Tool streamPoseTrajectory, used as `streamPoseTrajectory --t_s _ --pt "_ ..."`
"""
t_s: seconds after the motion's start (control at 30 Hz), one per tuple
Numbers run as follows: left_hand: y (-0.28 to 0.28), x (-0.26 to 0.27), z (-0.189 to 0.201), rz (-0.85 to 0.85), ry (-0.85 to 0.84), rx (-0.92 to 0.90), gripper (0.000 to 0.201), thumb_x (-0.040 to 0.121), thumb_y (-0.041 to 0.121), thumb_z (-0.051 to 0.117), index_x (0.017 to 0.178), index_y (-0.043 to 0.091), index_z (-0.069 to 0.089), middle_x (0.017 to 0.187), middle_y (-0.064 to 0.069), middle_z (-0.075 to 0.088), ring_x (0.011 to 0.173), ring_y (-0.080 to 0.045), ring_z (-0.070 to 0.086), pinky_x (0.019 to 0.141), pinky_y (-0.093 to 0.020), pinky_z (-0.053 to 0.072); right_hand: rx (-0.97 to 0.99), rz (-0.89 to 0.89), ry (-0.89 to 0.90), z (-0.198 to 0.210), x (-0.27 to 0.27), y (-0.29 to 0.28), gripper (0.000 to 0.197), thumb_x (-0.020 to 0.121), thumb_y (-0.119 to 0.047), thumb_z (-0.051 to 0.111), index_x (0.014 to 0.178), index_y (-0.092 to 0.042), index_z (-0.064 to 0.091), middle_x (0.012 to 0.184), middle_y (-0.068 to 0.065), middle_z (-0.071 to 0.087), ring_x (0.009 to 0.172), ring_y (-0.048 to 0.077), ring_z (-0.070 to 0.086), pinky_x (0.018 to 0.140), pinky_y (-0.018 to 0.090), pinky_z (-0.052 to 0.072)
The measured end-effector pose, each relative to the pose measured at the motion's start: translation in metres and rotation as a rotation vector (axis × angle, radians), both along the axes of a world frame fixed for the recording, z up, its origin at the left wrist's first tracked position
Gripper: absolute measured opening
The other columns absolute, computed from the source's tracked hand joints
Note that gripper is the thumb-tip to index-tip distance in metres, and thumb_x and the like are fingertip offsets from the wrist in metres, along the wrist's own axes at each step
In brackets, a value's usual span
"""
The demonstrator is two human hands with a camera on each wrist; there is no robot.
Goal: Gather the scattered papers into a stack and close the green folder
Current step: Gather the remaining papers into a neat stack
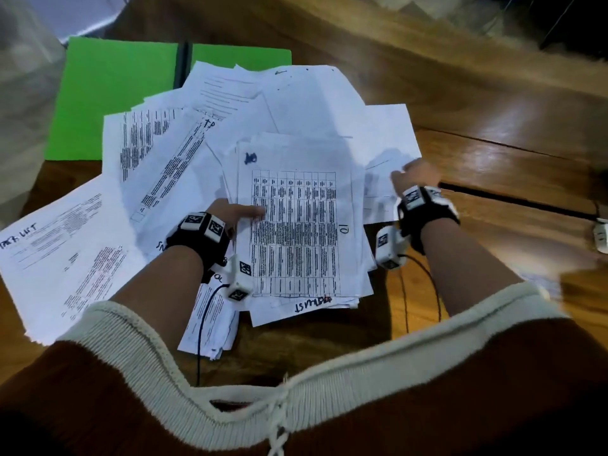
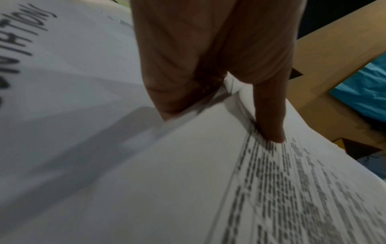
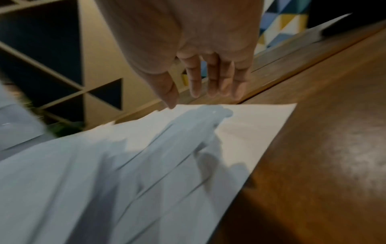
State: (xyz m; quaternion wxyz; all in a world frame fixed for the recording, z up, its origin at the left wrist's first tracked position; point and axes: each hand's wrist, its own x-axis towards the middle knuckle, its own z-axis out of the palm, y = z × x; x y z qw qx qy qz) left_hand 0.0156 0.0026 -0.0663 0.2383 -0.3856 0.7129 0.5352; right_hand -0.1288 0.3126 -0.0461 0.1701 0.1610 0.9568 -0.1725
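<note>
The open green folder (image 1: 108,100) lies flat at the far left, its right half buried under scattered white papers (image 1: 296,103). More sheets (image 1: 65,255) fan out toward the near left. My left hand (image 1: 237,213) grips a loose stack of papers (image 1: 296,232) topped by a printed table; in the left wrist view the thumb (image 2: 271,122) presses on top of the stack (image 2: 188,181) while the fingers go underneath. My right hand (image 1: 416,176) hovers with straight fingers (image 3: 194,82) over the far edge of the rightmost sheets (image 3: 240,128), its thumb tip at that edge.
The papers rest on a brown wooden table (image 1: 493,126) with a dark groove (image 1: 510,199) running right of my right hand. A small white device (image 1: 602,235) sits at the right edge. Thin black cables (image 1: 406,291) trail from my wrists over the near table.
</note>
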Motion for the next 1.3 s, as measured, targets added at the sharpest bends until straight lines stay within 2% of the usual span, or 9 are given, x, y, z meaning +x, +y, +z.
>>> streamPoseTrajectory --t_s 0.13,0.23,0.37,0.5,0.67,0.97,1.1,1.17,1.3 --pt "-0.005 -0.008 -0.003 -0.008 -0.045 -0.009 0.056 0.042 0.054 0.089 0.069 0.009 0.072 0.065 -0.014 0.069 0.067 -0.029 0.066 0.073 -0.029 0.05 -0.07 -0.26 -0.152 -0.024 -0.03 0.05 0.112 0.059 -0.067 0.062 0.147 -0.011 0.023 0.149 0.017 0.034 0.132 0.042 0.038 0.103 0.059 0.037" --pt "-0.007 -0.013 -0.002 0.006 -0.067 -0.008 0.062 0.047 0.046 0.089 0.084 0.003 0.066 0.06 -0.01 0.061 0.06 -0.026 0.055 0.06 -0.025 0.044 -0.048 -0.223 -0.219 -0.026 -0.032 0.051 0.136 0.032 -0.08 0.069 0.144 -0.013 0.031 0.14 0.019 0.044 0.119 0.046 0.051 0.086 0.057 0.048" --pt "-0.008 -0.013 -0.002 0.014 -0.079 -0.011 0.058 0.045 0.043 0.089 0.079 0.003 0.066 0.065 -0.01 0.053 0.058 -0.019 0.047 0.055 -0.023 0.042 -0.054 -0.155 -0.258 -0.036 -0.038 0.044 0.116 0.037 -0.068 0.077 0.13 -0.006 0.045 0.114 0.017 0.061 0.098 0.039 0.062 0.053 0.03 0.045" --pt "-0.001 -0.012 0.007 0.043 -0.084 -0.005 0.039 0.061 0.03 0.086 0.064 0.005 0.056 0.043 -0.002 0.046 0.036 -0.014 0.043 0.043 -0.014 0.037 -0.046 -0.117 -0.257 -0.088 -0.069 0.065 0.098 0.004 -0.063 0.07 0.089 -0.016 0.053 0.099 0.012 0.059 0.083 0.031 0.049 0.064 0.047 0.042" --pt "-0.006 -0.011 -0.001 0.017 -0.086 -0.012 0.067 0.032 0.048 0.09 0.077 0.008 0.059 0.057 -0.007 0.042 0.043 -0.014 0.035 0.049 -0.022 0.035 -0.264 -0.136 -0.19 -0.008 -0.03 0.008 0.075 0.054 -0.05 0.079 0.115 -0.01 0.063 0.108 0.012 0.067 0.092 0.032 0.066 0.078 0.04 0.055" --pt "0.004 -0.01 0.011 0.026 -0.095 -0.093 0.044 0.064 0.037 0.082 0.059 0.009 0.049 0.027 0.006 0.032 0.03 -0.011 0.029 0.043 -0.021 0.026 -0.411 -0.243 -0.102 -0.001 -0.016 -0.023 0.044 0.081 -0.012 0.071 0.12 0.004 0.056 0.119 0.018 0.063 0.105 0.032 0.062 0.08 0.034 0.051" --pt "0.011 -0.01 0.014 0.006 -0.03 -0.091 0.089 0.071 0.034 0.081 0.132 -0.016 0.04 0.082 -0.025 0.059 0.064 -0.034 0.056 0.058 -0.036 0.048 -0.348 -0.26 -0.078 0.012 -0.009 -0.014 0.043 0.086 -0.008 0.065 0.124 0.006 0.051 0.116 0.017 0.061 0.106 0.03 0.061 0.082 0.033 0.049" --pt "0.02 -0.009 0.019 -0.005 -0.004 -0.113 0.087 0.071 0.025 0.081 0.137 -0.009 0.036 0.123 -0.03 0.056 0.11 -0.046 0.055 0.092 -0.052 0.047 -0.383 -0.282 -0.016 0.01 -0.013 0.007 0.041 0.08 -0.01 0.067 0.117 0.005 0.057 0.104 0.011 0.062 0.097 0.025 0.062 0.08 0.029 0.05" --pt "0.035 -0.01 0.022 -0.032 0.064 -0.098 0.068 0.067 0.005 0.081 0.127 -0.001 0.048 0.119 -0.023 0.061 0.114 -0.039 0.056 0.102 -0.05 0.044 -0.359 -0.35 0.122 -0.002 -0.017 0.055 0.038 0.075 -0.018 0.06 0.109 -0.002 0.066 0.108 0.018 0.068 0.103 0.036 0.065 0.089 0.042 0.054"
